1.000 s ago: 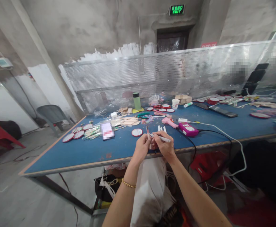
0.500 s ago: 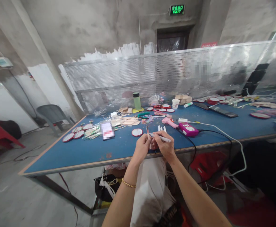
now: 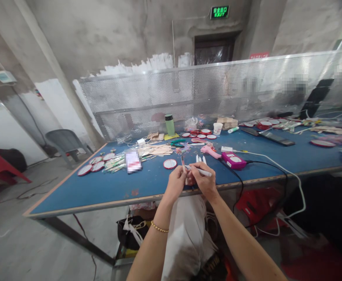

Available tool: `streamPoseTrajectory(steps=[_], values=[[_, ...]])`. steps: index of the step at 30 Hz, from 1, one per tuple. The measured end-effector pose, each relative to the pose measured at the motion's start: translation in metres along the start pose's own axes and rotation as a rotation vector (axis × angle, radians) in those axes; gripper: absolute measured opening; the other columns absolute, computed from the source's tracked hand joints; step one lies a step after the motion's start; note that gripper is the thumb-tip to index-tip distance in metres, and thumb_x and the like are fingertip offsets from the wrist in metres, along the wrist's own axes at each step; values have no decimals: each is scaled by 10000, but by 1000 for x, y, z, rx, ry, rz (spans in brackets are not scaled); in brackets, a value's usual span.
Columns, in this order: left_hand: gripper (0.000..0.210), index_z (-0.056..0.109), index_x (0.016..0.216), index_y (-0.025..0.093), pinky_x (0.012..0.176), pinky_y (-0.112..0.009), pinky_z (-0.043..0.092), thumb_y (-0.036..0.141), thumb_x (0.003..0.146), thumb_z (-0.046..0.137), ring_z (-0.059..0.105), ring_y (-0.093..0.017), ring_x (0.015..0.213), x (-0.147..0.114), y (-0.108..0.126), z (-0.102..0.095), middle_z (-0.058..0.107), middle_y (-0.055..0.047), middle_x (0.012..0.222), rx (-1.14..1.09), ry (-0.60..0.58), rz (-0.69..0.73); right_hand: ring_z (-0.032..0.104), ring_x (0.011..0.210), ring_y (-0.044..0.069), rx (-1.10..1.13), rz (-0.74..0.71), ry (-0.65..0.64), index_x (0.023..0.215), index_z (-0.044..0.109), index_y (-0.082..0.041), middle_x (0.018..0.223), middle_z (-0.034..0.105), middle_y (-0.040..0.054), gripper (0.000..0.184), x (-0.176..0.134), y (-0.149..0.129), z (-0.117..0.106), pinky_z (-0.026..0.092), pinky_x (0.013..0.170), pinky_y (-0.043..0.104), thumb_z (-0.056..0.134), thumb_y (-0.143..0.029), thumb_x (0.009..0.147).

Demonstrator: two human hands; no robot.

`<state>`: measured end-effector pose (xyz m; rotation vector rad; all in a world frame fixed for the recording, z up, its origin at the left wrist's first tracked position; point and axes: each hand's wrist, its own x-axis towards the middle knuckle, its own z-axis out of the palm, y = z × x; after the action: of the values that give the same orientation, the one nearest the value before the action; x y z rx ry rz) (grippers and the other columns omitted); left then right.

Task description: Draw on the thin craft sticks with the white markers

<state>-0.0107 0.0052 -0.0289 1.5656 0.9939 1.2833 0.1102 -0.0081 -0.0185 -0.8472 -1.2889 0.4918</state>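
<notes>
The right hand (image 3: 203, 180) pinches a thin white pen (image 3: 199, 170) lying sideways, tip toward the left hand (image 3: 175, 181), which grips a small upright stick (image 3: 183, 164).

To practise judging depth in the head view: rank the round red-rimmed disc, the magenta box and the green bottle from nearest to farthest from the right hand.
From the right hand:
1. Round red-rimmed disc, just up-left of the hands.
2. Magenta box, to the right; close to the disc's distance, marginal call.
3. Green bottle, far back by the mesh screen.
</notes>
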Motion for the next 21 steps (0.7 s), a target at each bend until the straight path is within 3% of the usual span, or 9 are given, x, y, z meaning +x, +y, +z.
streamPoseTrajectory(steps=[10, 21], values=[[252, 578, 779, 171, 614, -243, 455, 414, 844, 575, 517, -134, 637, 0, 0, 0, 577, 5, 661, 12, 14, 16, 619, 490, 135, -21, -26, -14, 753, 670, -198, 594, 675, 1, 147, 1, 7, 0, 527, 483, 236, 579, -297, 811], [259, 542, 798, 175, 565, -253, 475, 430, 805, 582, 521, -126, 593, 0, 3, 2, 554, 15, 667, -121, -38, -42, 599, 444, 133, 13, -10, -18, 763, 662, -203, 564, 661, -6, 140, -1, 3, -1, 511, 444, 236, 582, -304, 818]])
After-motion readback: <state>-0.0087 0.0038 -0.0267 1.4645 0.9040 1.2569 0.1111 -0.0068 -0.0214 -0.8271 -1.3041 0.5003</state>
